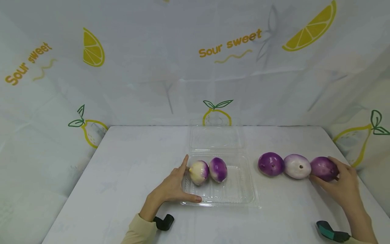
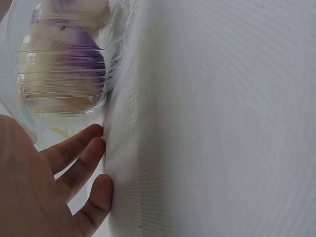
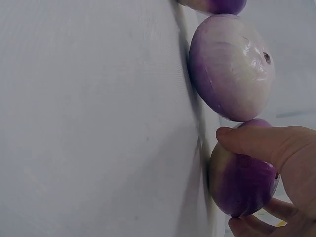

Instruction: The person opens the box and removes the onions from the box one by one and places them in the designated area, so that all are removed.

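Note:
My right hand (image 1: 344, 183) grips the rightmost purple turnip (image 1: 323, 168), its thumb on the near left side and its fingers round the right side. In the right wrist view this turnip (image 3: 242, 182) sits low over the white surface, beside a paler turnip (image 3: 229, 66). My left hand (image 1: 173, 184) is spread at the left front corner of a clear plastic clamshell box (image 1: 237, 189), thumb along the front rim. Inside the box, at its left, lie a white-and-purple turnip (image 1: 199, 173) and a purple turnip (image 1: 218, 169). The left wrist view shows several fingertips (image 2: 94, 197) down at the table beside the box.
Left of the gripped turnip, a pale turnip (image 1: 297, 166) and a dark purple turnip (image 1: 271, 164) stand in a row. The box's lid (image 1: 217, 139) lies folded back towards the wall. A white cloth (image 1: 146, 84) with lemon prints hangs behind the table (image 1: 106, 189).

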Demonstrator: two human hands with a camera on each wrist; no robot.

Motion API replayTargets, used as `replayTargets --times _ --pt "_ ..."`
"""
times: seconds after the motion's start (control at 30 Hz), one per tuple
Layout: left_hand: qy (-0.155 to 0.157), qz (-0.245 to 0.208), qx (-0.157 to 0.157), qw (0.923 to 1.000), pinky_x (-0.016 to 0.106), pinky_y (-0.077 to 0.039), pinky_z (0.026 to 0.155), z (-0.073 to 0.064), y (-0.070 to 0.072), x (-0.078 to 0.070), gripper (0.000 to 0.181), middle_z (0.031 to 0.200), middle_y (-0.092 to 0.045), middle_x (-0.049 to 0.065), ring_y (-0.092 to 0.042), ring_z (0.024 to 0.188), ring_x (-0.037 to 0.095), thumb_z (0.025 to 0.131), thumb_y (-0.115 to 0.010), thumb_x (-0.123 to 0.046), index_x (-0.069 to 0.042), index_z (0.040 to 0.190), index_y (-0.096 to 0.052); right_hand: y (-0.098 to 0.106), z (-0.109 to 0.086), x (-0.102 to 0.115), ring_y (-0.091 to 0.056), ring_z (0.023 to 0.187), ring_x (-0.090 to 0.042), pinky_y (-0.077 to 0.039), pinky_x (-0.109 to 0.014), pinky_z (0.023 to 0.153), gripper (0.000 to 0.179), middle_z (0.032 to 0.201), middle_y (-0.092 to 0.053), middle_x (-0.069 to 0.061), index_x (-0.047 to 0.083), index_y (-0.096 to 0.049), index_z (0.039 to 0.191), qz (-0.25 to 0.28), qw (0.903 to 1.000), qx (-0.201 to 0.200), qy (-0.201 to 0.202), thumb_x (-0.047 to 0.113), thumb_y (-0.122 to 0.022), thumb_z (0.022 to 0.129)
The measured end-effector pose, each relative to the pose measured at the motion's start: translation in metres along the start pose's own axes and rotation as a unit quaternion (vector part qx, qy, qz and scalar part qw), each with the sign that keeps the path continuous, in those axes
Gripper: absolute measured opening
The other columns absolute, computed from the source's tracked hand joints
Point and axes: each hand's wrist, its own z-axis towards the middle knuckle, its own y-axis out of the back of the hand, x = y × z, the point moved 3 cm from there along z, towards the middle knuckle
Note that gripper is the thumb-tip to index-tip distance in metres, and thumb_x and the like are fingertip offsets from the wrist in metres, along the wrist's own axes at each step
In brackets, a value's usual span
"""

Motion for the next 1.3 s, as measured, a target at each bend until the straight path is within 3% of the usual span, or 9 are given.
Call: replayTargets --times 0.03,0.1,0.2,0.3,0.5,0.77,0.9,1.0,1.3 --pt "0.000 0.000 0.000 1.0000 0.057 -0.043 0.114 0.0001 0.0000 0.0000 0.148 0.153 -0.051 0.009 -0.047 0.139 0.029 0.062 -0.091 -0.063 -0.022 0.166 0.006 -0.0004 -0.0002 -0.0003 -0.034 0.124 -0.060 -0.048 -0.054 0.100 0.085 0.139 -0.030 -0.048 -0.011 -0.037 0.150 0.001 1.0000 -0.003 0.003 0.010 -0.082 0.081" --pt "-0.001 0.001 0.000 1.0000 0.057 -0.043 0.114 0.0004 0.0000 0.0000 0.148 0.153 -0.051 0.010 -0.047 0.139 0.029 0.062 -0.091 -0.063 -0.022 0.166 0.006 -0.0012 -0.0004 -0.0007 -0.033 0.126 -0.060 -0.048 -0.053 0.101 0.084 0.139 -0.031 -0.048 -0.011 -0.037 0.149 0.006 0.9999 -0.005 0.008 0.010 -0.082 0.081" --pt "-0.003 0.001 0.000 1.0000 0.057 -0.043 0.114 0.0004 0.0001 -0.0006 0.148 0.153 -0.051 0.010 -0.047 0.139 0.030 0.062 -0.091 -0.062 -0.021 0.166 0.006 -0.0020 -0.0007 -0.0027 -0.032 0.127 -0.059 -0.040 -0.017 0.102 0.085 0.140 -0.031 -0.048 -0.010 -0.038 0.150 0.009 0.9999 -0.009 0.010 0.011 -0.083 0.081" --pt "-0.004 0.001 0.001 1.0000 0.057 -0.043 0.114 0.0001 0.0003 -0.0011 0.148 0.153 -0.051 0.010 -0.046 0.140 0.031 0.062 -0.091 -0.062 -0.020 0.166 0.006 -0.0024 -0.0004 -0.0032 -0.033 0.125 -0.058 -0.032 -0.007 0.083 0.085 0.137 -0.034 -0.047 -0.011 -0.040 0.148 0.014 0.9995 -0.017 0.021 0.010 -0.084 0.078" --pt "-0.005 0.000 0.001 1.0000 0.057 -0.043 0.113 0.0009 0.0001 -0.0004 0.149 0.153 -0.051 0.010 -0.047 0.140 0.030 0.062 -0.091 -0.062 -0.020 0.166 0.006 -0.0026 0.0006 -0.0015 -0.035 0.123 -0.057 -0.031 -0.028 0.080 0.085 0.132 -0.039 -0.047 -0.012 -0.044 0.145 0.012 0.9987 -0.036 0.035 0.005 -0.085 0.072" --pt "-0.002 0.000 0.002 1.0000 0.058 -0.044 0.113 0.0012 -0.0002 0.0002 0.149 0.153 -0.051 0.011 -0.047 0.139 0.031 0.062 -0.091 -0.062 -0.021 0.166 0.007 -0.0020 0.0004 -0.0034 -0.034 0.125 -0.057 -0.029 -0.020 0.076 0.087 0.136 -0.036 -0.047 -0.010 -0.042 0.147 -0.001 0.9994 -0.025 0.023 0.008 -0.087 0.074" --pt "-0.002 -0.003 0.003 1.0000 0.057 -0.044 0.113 0.0008 -0.0004 0.0005 0.149 0.154 -0.050 0.011 -0.046 0.140 0.030 0.062 -0.091 -0.062 -0.022 0.166 0.007 -0.0026 0.0003 -0.0032 -0.032 0.126 -0.060 -0.043 -0.052 0.087 0.087 0.137 -0.033 -0.048 -0.011 -0.040 0.148 0.003 0.9997 -0.019 0.017 0.008 -0.085 0.076" --pt "-0.002 -0.004 0.003 1.0000 0.057 -0.044 0.113 0.0004 -0.0004 0.0005 0.149 0.154 -0.050 0.010 -0.046 0.140 0.030 0.062 -0.091 -0.063 -0.022 0.166 0.007 -0.0031 0.0000 -0.0024 -0.030 0.127 -0.061 -0.033 -0.075 0.090 0.087 0.137 -0.032 -0.049 -0.011 -0.038 0.149 0.010 0.9996 -0.020 0.015 0.007 -0.083 0.077" --pt "0.000 -0.004 0.002 1.0000 0.057 -0.043 0.114 -0.0001 -0.0002 0.0006 0.149 0.154 -0.050 0.010 -0.046 0.140 0.029 0.062 -0.091 -0.063 -0.023 0.166 0.007 0.0013 0.0011 0.0000 -0.035 0.122 -0.060 -0.041 -0.058 0.081 0.089 0.138 -0.033 -0.049 -0.011 -0.038 0.149 -0.005 0.9998 -0.015 0.011 0.008 -0.084 0.077"
